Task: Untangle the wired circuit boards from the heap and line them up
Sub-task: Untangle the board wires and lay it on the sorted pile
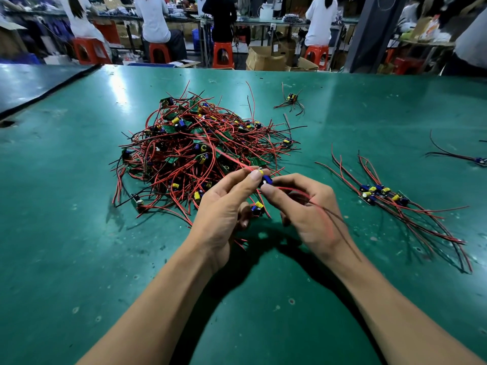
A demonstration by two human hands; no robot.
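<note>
A heap of small green circuit boards (189,146) with red and black wires lies on the green table, just beyond my hands. Between thumb and fingers, my left hand (224,206) and my right hand (305,206) both pinch one small board (266,179) with a blue and a yellow part, lifted at the heap's near right edge. Its red and black wires trail back over my right wrist, and another red wire runs from it into the heap. To the right, a few boards (382,194) lie side by side with their wires spread toward me.
A lone board with wires (291,99) lies at the far middle of the green table (79,233), and another board (481,162) sits at the right edge. Beyond the table's far edge, people sit on red stools at other benches among cardboard boxes.
</note>
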